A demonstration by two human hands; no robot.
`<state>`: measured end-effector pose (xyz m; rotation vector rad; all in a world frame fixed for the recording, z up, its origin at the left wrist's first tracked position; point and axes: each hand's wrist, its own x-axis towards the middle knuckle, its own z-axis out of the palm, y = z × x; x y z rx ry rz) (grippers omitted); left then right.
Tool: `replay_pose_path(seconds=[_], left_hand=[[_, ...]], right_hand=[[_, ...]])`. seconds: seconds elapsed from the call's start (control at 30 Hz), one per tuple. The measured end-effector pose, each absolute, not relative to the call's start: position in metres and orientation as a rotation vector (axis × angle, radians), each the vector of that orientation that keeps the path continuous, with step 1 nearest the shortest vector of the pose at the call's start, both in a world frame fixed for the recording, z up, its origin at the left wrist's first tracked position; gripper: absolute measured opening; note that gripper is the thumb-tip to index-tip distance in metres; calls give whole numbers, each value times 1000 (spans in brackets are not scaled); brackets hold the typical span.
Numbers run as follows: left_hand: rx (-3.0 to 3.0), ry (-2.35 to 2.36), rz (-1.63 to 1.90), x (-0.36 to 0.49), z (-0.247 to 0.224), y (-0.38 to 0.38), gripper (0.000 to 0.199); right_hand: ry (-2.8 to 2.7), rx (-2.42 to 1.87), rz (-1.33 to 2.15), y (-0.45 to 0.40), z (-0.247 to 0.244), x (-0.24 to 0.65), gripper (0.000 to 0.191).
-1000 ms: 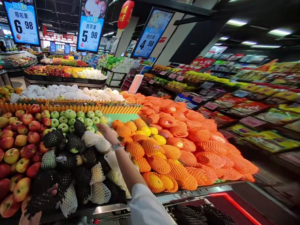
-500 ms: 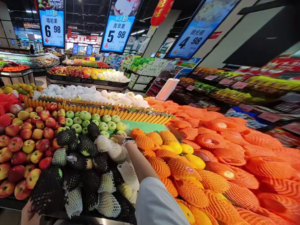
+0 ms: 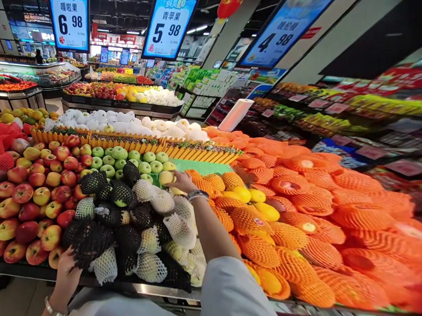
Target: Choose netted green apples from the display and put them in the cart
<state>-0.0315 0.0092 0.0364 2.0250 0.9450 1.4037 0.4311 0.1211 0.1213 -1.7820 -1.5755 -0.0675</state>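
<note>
One mound of orange-netted fruit [image 3: 303, 196], too many pieces to count, filled the right side. Three price screens [image 3: 166, 29] hung overhead, with one red ornament [image 3: 230, 3] between two of them. One black net bundle [image 3: 87, 240] was at the stand's front left, its edge pinched by the left hand [image 3: 67, 271]. The right hand [image 3: 183, 181] curled against one yellowish apple [image 3: 166, 178] beside over a dozen green apples [image 3: 119, 153]; whether it gripped could not be told. Each wrist wore one band [image 3: 198, 194].
</note>
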Motion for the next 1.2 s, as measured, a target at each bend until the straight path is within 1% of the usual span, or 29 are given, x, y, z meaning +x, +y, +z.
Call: replay_pose_path(seconds=[0.1,0.17,0.2,0.3,0.33,0.47,0.63,0.8,0.87,0.93,1.0,1.03,1.1,1.2], left_hand=[[2175,813,1368,-15,53,19,31],[2267,737,1334,-4,61,24,30],[2310,702,1322,1,63,26,29],[2407,560,1315,14,65,27,26],[2429,514,1310,17,64,27,26],[2522,420,1233,20,52,28,25],[2559,432,1135,16,38,37,26],[2495,364,911,24,35,38,45],[2397,421,912,29,33,37,46],[2232,512,994,33,30,35,43],[2064,563,1070,36,29,34,44],[2004,566,1086,37,29,33,46],[1941,557,1091,40,30,31,47],[2016,627,1098,46,31,27,42]], right_hand=[[-1548,-1770,25,98,118,421,62],[-1534,-1594,84,69,118,394,76],[-1508,-1483,108,52,117,376,77],[-1453,-1251,155,0,115,312,76],[-1451,-1215,217,-14,112,291,76],[-1368,-1189,468,-41,96,241,72],[-1425,-1209,638,-49,76,233,70],[-1632,-1248,624,-64,78,234,70],[-1573,-1244,604,-68,79,232,67],[-1464,-1222,636,-70,77,228,58],[-1262,-1170,696,-71,69,221,50],[-1126,-1128,713,-71,64,215,50],[-861,-1026,736,-72,51,199,58],[-641,-870,885,-73,34,169,82]])
